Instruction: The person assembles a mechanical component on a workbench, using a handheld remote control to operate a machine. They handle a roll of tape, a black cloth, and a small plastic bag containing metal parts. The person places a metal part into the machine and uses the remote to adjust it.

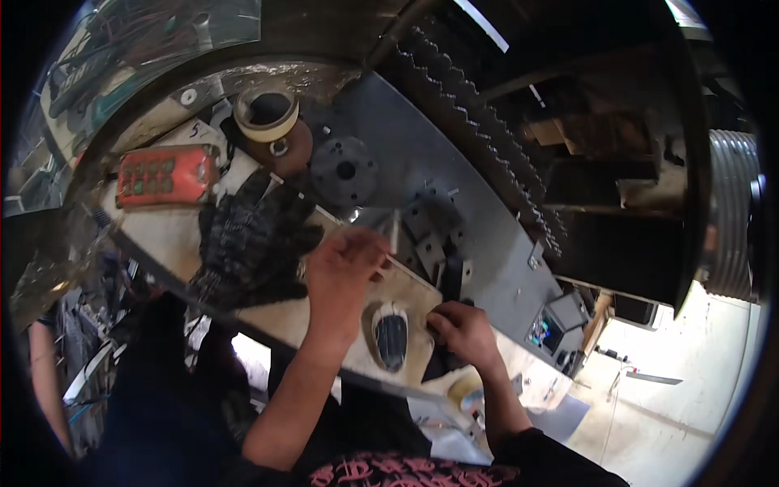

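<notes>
My left hand (345, 272) is curled over the edge of a pale worktop (174, 235), fingers pinched on a thin light metal pin (394, 231) that stands upright. My right hand (462, 329) is lower right, its fingertips closed on a small dark metal block (445, 280) at the worktop's edge. Several more dark metal blocks (430, 243) sit just above, on a grey steel plate (422, 154). A black and white oval object (391, 339) lies between my two hands.
A pair of black gloves (251, 239) lies left of my left hand. Beyond are an orange push-button pendant (166, 174), a roll of tape (266, 114), a black round flange (345, 170) and a long toothed rack (479, 138). A small lit screen (542, 331) sits at right.
</notes>
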Demonstrator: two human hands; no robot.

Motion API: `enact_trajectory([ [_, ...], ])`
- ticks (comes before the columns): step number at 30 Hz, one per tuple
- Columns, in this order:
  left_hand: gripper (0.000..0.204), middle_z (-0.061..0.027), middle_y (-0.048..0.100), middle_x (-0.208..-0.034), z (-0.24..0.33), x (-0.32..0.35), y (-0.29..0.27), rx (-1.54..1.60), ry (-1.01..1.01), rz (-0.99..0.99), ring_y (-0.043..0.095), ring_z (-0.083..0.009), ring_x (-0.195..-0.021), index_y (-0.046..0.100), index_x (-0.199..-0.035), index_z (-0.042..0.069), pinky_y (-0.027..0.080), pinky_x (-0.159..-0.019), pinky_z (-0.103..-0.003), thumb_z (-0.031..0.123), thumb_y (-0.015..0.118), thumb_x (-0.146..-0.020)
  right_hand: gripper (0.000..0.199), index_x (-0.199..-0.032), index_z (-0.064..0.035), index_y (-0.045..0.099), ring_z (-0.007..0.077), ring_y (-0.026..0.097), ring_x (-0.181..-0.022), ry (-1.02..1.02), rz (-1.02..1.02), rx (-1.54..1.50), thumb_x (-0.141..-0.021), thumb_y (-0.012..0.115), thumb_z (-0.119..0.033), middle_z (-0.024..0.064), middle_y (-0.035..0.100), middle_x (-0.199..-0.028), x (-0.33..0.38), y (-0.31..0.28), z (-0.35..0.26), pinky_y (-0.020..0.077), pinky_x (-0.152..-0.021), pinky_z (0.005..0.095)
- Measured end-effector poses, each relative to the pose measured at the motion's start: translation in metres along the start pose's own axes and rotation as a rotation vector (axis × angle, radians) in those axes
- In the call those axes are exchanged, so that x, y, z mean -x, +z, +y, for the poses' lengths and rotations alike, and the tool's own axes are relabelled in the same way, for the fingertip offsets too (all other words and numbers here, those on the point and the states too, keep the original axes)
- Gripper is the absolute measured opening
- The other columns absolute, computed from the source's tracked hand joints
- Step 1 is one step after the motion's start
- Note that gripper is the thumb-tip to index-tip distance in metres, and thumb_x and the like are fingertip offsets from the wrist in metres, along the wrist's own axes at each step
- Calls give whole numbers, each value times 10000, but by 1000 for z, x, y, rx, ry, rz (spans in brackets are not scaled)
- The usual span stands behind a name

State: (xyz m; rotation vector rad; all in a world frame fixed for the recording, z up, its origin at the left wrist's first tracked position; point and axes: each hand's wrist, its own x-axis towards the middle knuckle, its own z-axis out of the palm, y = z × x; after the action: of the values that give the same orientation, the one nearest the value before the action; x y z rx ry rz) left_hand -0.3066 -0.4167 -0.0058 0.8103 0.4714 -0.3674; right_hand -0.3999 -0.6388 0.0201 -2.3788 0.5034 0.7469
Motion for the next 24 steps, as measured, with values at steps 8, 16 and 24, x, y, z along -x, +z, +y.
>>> enact_trajectory([
  [8,149,15,612,-711,-52,-72,40,28,-103,-324,522,-41,-583,641,-907,65,363,-508,-201,154,745,-848,509,-1286,-69,550,187,602,-941,-324,-323,-1373,-998,437,-472,72,650,-1112,-113,-28,-39,476,-758,346],
  [16,156,27,616,-787,-81,-132,75,-138,-128,-427,544,-66,-628,639,-1013,103,408,-558,-227,205,684,-903,195,-1015,-93,611,199,612,-953,-504,-313,-1628,-953,520,-255,50,684,-1030,-183,-39,16,476,-789,366],
  [24,230,-8,650,-891,-76,-187,148,-279,-9,-267,611,-134,-783,642,-1071,109,455,-665,-295,282,646,-920,139,-1006,-41,596,257,676,-1004,-414,109,-1599,-916,531,-123,139,697,-1085,-225,-101,16,538,-858,358],
])
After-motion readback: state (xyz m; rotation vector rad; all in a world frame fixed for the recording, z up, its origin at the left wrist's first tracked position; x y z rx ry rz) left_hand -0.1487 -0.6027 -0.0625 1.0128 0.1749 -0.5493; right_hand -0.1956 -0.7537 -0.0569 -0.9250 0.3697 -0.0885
